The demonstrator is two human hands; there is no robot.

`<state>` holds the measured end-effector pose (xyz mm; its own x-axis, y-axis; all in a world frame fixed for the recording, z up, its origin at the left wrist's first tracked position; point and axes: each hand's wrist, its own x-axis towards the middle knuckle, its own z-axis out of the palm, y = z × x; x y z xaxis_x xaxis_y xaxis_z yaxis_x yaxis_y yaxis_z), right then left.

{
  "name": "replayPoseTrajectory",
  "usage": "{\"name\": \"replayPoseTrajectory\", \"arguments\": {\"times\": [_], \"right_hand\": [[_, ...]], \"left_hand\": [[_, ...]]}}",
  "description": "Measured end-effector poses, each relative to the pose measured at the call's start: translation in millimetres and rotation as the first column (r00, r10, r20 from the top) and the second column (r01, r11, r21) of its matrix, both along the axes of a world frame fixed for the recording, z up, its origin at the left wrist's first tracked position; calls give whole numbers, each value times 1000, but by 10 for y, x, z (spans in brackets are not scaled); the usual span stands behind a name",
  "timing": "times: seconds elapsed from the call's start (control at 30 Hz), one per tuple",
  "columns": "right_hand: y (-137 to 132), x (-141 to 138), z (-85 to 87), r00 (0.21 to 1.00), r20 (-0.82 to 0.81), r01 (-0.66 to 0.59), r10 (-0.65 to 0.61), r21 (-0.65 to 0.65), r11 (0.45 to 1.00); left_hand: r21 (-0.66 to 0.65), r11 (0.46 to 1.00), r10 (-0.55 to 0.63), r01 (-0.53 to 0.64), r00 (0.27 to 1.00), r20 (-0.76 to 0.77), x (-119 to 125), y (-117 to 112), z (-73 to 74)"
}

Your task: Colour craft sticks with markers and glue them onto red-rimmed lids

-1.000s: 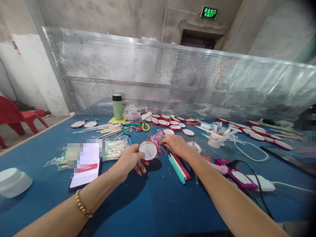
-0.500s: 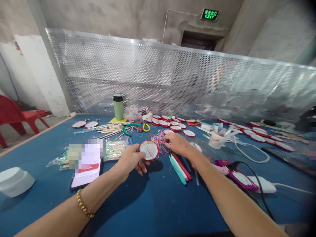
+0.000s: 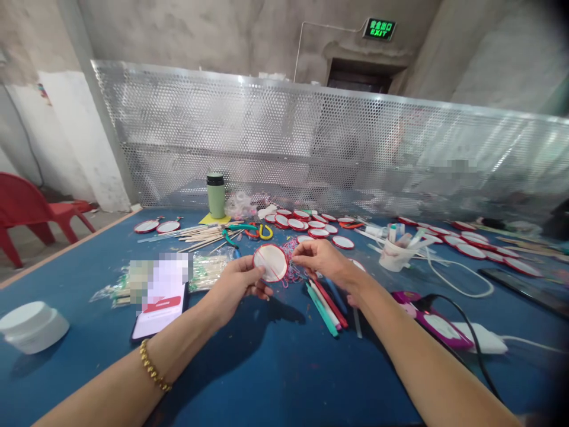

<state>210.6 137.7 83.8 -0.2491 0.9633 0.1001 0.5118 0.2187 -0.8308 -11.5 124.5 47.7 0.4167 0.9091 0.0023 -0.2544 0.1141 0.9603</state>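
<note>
My left hand is closed on a round white disc with a red rim, tilted up above the blue table. A red rubber band crosses the disc's face. My right hand is just to the right of the disc, fingers pinched near its edge on what looks like a thin band. A tangle of pink and blue rubber bands lies behind the disc. Several coloured pens lie under my right wrist.
A phone lies left of my left hand, beside bagged wooden sticks. Farther back are a green flask, pliers and several red-rimmed discs. A paper cup, a pink glue gun and cables sit right. A perforated metal screen closes the back.
My left hand has lifted and tilted the disc up off the table. My right hand has left the band pile and come to the disc's edge with pinched fingers.
</note>
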Motion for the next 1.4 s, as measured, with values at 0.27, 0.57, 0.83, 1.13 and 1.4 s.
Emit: {"name": "replayPoseTrajectory", "arguments": {"times": [0.27,0.57,0.83,1.13,1.4], "right_hand": [[-169,-244,27,995,-103,-26,17,-89,996],[-148,-327,-134,997,-70,-25,25,-7,1000],[-227,-317,5,984,-170,41,-59,-110,993],[-243,-273,46,957,-290,-67,-26,-309,949],[-208,-308,-74,940,-340,-117,-12,-356,927]], "left_hand": [[-10,999,-32,35,980,199,-23,27,33],[-66,987,-132,145,975,178,20,-41,-4],[-94,991,-67,96,960,272,-10,11,15],[-45,993,-82,106,926,368,-26,-24,82],[-29,995,-85,100,938,336,-17,-55,116]]}}
